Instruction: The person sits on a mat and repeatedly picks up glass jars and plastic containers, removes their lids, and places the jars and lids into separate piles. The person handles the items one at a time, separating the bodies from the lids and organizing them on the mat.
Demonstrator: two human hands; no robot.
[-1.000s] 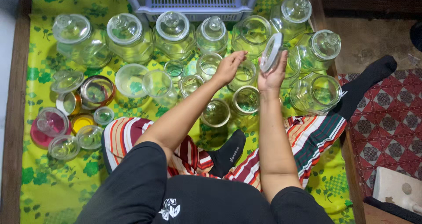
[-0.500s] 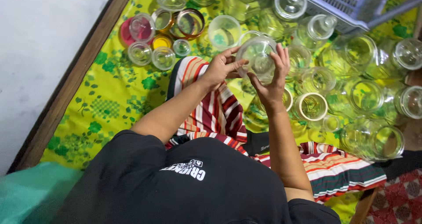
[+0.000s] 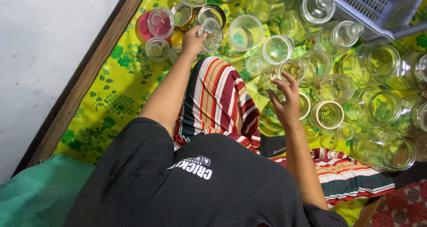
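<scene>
Surface: yellow-green flowered mat is covering the floor, with a wooden edge running along its left side and a pale wall beyond.
Person: sitting on the mat in a black shirt and a striped wrap, seen from above.
Left hand: reaching out to the cluster of lids at the far left, fingers closed round a clear glass lid — holding it just above the mat.
Right hand: hovering half open over the open jars, fingers spread and holding nothing, nearest to a small open jar.
Lid cluster: a pink lid, a clear knobbed lid resting on it, two metal-rimmed lids and a few small clear ones are lying close together.
Progress: I judge the sorting partly done — several lids are lying apart from the jars, while at least three jars by the lilac crate are wearing theirs.
Count: roughly a dozen open jars, though glare is making an exact count unsure.
</scene>
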